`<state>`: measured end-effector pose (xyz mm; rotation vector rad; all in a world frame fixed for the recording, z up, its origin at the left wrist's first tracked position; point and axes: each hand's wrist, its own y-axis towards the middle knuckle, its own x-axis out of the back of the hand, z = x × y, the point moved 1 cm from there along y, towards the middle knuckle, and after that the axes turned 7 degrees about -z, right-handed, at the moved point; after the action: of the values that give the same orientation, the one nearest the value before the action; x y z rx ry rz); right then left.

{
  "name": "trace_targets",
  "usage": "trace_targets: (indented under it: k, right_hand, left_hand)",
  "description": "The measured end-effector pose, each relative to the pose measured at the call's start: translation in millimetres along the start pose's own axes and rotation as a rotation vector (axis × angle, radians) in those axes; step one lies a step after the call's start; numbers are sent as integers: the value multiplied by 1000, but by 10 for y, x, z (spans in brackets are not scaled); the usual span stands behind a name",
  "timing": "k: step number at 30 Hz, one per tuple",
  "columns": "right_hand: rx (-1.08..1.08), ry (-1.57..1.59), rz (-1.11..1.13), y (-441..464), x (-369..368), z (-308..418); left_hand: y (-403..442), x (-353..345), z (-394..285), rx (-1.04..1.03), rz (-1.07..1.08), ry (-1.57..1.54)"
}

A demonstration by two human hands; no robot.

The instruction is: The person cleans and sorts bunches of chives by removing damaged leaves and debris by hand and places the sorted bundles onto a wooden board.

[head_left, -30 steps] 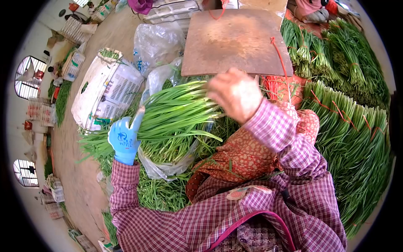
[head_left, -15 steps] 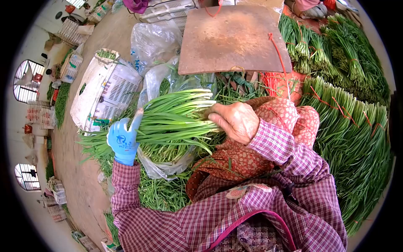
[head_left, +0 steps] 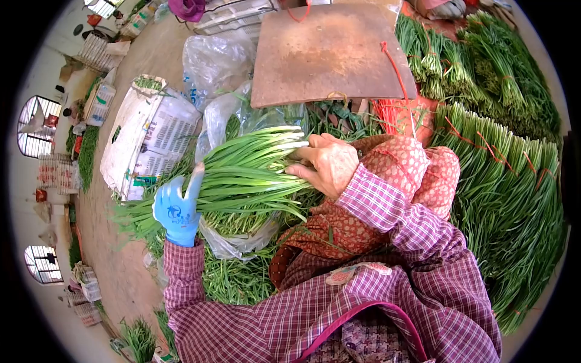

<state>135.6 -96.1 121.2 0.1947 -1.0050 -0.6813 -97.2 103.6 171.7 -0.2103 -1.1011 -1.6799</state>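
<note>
I am holding garlic chives [head_left: 251, 166] on my side of the board [head_left: 333, 54], my gloved left hand [head_left: 175, 207] clasping leaves [head_left: 224, 187], my bare right hand [head_left: 331, 164] pinching pale stem ends [head_left: 295, 136], apparently supporting both ends. Tied bundles [head_left: 505, 199] are resting right of the board; brown floor [head_left: 115, 254] is stretching left of it, toward barred windows [head_left: 43, 264].

There are two hands [head_left: 330, 166] (one wears a blue glove [head_left: 176, 210]), one held bunch of green leaves [head_left: 248, 172], one brown board [head_left: 330, 57] and two round-topped windows [head_left: 39, 127].
</note>
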Motion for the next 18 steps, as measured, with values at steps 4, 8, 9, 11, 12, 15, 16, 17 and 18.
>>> trace_targets:
  k: [4, 8, 9, 11, 12, 15, 16, 17, 18]
  right_hand:
    - [-103, 152, 30, 43, -57, 37]
    - [-217, 278, 42, 54, -206, -15]
    - [-260, 309, 48, 46, -246, -27]
    - [-339, 316, 56, 40, -323, -35]
    - [-340, 315, 55, 51, -323, -14]
    - [-401, 271, 48, 90, -281, 34]
    - [-401, 272, 48, 90, -292, 10]
    - [-301, 181, -20, 95, -312, -23]
    - [-200, 89, -88, 101, -319, -46]
  left_hand:
    - [-13, 36, -50, 40, 3, -21]
    - [-24, 10, -60, 26, -2, -33]
    - [-19, 11, -70, 23, 2, -32]
    - [-15, 7, -78, 18, 8, -32]
    - [-21, -1, -78, 17, 4, -34]
    - [-8, -6, -80, 20, 19, -31]
    - [-1, -2, -84, 24, 38, -27]
    - [-1, -9, -76, 23, 38, -27]
    - [-8, -27, -64, 14, 46, -23]
